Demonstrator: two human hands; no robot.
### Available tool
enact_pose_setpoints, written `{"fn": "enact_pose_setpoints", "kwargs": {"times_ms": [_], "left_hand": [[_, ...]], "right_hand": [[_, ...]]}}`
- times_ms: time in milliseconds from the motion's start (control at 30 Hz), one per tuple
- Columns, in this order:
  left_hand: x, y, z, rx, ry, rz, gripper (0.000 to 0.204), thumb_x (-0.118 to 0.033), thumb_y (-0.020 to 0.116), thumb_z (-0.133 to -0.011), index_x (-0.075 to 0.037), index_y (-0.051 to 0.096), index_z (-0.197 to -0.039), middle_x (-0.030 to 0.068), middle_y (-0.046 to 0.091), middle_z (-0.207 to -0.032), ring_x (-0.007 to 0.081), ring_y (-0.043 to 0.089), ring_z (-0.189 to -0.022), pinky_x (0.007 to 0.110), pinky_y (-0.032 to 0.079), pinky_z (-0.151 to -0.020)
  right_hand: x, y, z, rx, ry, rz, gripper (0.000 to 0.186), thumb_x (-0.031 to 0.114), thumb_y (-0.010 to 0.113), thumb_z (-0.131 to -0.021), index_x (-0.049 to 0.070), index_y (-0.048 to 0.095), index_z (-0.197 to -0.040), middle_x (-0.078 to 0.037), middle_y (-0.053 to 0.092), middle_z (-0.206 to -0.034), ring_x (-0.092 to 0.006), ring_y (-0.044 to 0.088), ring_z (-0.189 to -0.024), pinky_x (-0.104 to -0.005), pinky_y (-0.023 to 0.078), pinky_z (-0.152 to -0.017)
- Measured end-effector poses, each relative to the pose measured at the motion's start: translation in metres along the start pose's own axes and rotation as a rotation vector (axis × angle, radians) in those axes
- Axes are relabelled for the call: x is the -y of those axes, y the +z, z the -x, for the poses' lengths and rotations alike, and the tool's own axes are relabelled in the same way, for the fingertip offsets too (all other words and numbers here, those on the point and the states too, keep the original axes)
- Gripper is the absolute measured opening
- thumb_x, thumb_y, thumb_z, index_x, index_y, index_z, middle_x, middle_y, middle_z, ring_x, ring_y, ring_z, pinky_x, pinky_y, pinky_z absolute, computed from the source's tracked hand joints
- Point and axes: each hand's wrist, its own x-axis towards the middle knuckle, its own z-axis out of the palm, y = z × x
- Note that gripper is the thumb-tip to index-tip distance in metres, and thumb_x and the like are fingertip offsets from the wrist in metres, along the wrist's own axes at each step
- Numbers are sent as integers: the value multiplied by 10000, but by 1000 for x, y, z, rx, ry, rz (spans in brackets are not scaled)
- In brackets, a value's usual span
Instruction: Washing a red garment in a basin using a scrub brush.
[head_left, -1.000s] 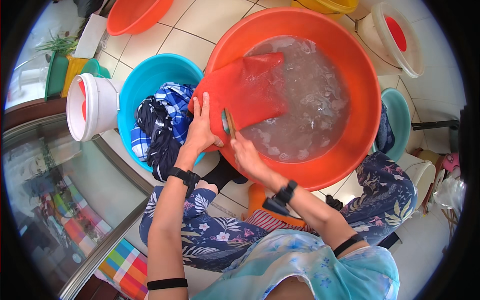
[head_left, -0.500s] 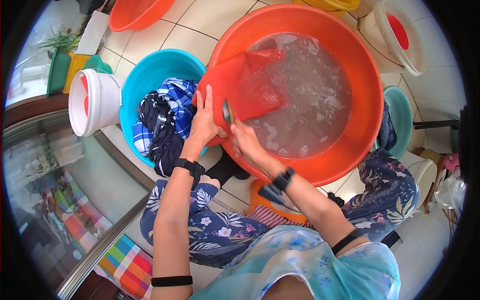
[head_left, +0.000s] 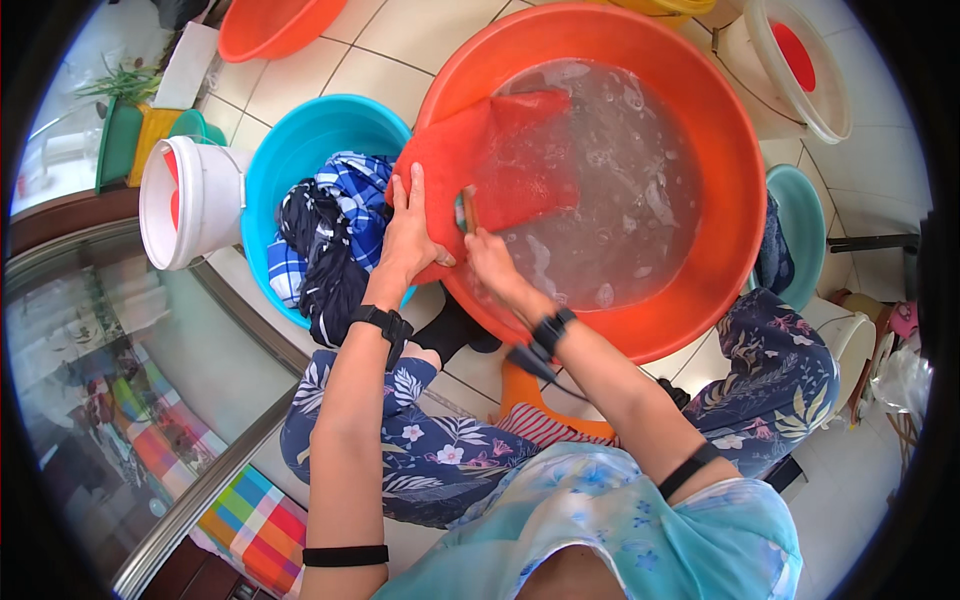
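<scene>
A red cloth [head_left: 515, 150] drapes over the left rim of a big orange basin [head_left: 720, 200], its far part lying in cloudy, foamy water. My left hand [head_left: 410, 240] grips the cloth at that rim, fingers stretched over it and thumb at the lower edge. My right hand [head_left: 488, 258] is closed on a wooden-backed brush [head_left: 467, 208] against the cloth, just right of my left hand; its bristle side is partly hidden. To the left, a cyan tub [head_left: 280, 150] holds bundled blue checked and dark clothes [head_left: 335, 235].
A white bucket [head_left: 192, 200] sits at the left beside a glass-panelled frame [head_left: 140, 380]. An orange basin [head_left: 280, 30] is at the top left; a lidded bucket [head_left: 820, 80] and pale teal tub [head_left: 800, 230] are at the right. An orange seat [head_left: 520, 380] is beneath me.
My right hand with the brush has moved slightly up and right along the cloth. My left hand keeps its hold. The whole view has shifted slightly.
</scene>
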Motion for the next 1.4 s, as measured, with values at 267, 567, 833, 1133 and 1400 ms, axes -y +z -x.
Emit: {"fn": "enact_pose_setpoints", "kwargs": {"times_ms": [267, 567, 833, 1133, 1400], "left_hand": [[12, -2, 1, -73, -37, -58, 1457, -30, 899, -378, -188, -41, -1481, 297, -19, -1493, 448, 487, -1157, 413, 495, -909], [0, -2, 5, -26, -87, -19, 1465, -31, 905, -366, -170, -31, -1484, 312, 17, -1488, 411, 225, -1361, 386, 380, -1048], [-8, -4, -2, -25, -85, -13, 1466, -17, 905, -369, -161, -40, -1481, 301, 21, -1492, 388, 205, -1373, 383, 378, -1054], [0, -6, 1, -37, -104, -35, 1442, -5, 893, -400, -171, -47, -1480, 283, -5, -1499, 411, 329, -1281, 394, 444, -980], [1, -5, -2, 2, -98, 49, 1437, 1, 885, -393, -148, -42, -1481, 281, -2, -1501, 396, 196, -1372, 391, 409, -1025]], "right_hand": [[18, -13, 80, 134, 367, -289, 338, 295, 434, -934, 30, 497, -1135, -9, 368, -540, -119, 384, -437, -289, 340, -380], [-40, -48, -28, -213, -332, 470, 436, 302, 451, -922, 5, 447, -1240, -276, 626, -858, -432, 617, -829, -466, 479, -719], [-44, -243, -33, -802, 42, 278, 390, 299, 455, -927, 16, 453, -1195, -196, 615, -925, -358, 606, -740, -439, 514, -634], [32, -52, -51, -102, -132, -61, 594, 335, 456, -937, 33, 299, -1424, -42, 537, -766, -126, 537, -617, -305, 496, -496], [45, -11, -84, -72, -214, 383, 579, 298, 405, -951, -51, 266, -1391, -288, 606, -1063, -438, 556, -1019, -431, 424, -895]]}}
